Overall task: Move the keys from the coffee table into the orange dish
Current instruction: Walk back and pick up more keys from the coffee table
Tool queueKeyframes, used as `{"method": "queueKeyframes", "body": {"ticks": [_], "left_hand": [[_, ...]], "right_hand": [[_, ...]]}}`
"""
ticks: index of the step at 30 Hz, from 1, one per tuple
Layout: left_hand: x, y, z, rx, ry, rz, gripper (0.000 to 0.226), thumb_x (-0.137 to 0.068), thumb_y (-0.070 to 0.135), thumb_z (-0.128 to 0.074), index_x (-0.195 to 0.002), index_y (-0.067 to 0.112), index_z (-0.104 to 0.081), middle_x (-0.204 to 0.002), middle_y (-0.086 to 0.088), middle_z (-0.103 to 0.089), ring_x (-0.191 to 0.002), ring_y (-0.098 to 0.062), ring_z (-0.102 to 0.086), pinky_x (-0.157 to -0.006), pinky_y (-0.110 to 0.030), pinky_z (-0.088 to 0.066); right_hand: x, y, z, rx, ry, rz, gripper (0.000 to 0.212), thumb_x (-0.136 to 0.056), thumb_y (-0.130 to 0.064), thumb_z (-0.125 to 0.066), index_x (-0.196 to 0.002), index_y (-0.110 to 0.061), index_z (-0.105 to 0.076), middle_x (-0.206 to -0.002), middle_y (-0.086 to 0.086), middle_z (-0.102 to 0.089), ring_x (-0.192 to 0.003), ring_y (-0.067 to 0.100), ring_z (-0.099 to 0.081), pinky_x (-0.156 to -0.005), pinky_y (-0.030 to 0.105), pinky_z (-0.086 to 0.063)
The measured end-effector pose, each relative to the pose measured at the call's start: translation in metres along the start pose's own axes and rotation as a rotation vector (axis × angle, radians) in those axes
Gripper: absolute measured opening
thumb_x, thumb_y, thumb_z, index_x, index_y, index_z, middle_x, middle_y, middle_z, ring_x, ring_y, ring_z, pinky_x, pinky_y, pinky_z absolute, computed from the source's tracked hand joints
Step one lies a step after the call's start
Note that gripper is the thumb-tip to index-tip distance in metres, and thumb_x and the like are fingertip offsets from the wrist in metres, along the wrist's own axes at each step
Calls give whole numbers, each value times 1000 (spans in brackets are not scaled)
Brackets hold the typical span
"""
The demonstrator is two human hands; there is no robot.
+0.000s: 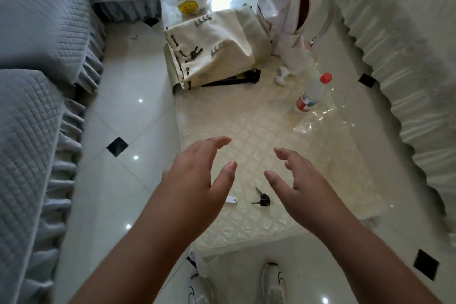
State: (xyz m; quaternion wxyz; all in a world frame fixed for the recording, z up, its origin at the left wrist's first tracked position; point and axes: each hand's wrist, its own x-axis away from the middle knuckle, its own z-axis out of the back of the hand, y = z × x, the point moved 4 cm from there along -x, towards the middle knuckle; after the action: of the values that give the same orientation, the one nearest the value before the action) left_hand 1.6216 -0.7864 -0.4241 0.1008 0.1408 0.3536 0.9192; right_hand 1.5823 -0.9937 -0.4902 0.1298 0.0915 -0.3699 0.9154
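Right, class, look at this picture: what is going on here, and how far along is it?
A person stands at the end of a coffee table, both hands out over it. The left hand and right hand are open and hold nothing. The keys, dark-headed with a white tag, lie on the table's cloth between the hands, untouched. No orange dish can be seen in this view, so the move has not started.
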Motion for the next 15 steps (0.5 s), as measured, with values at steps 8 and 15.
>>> {"method": "queueKeyframes", "body": {"ticks": [8,15], "left_hand": [[-19,-79,-88,1,-3,108,43,-93,50,-46,-135,44,-41,-134,23,-47,-125,1,-42,-99,-45,-43],[-27,-120,-148,-1,-17,174,43,-93,48,-46,-135,43,-42,-133,22,-48,-124,0,-44,-97,-44,-45]], "right_hand": [[-43,130,-106,169,-106,-226,54,-89,-44,-60,-138,-27,-46,-142,-1,-46,-130,22,-41,-97,35,-38],[-48,204,-164,443,-99,-242,42,-85,-43,-63,-123,-25,-61,-135,-4,-50,-124,22,-39,-89,41,-43]]}}
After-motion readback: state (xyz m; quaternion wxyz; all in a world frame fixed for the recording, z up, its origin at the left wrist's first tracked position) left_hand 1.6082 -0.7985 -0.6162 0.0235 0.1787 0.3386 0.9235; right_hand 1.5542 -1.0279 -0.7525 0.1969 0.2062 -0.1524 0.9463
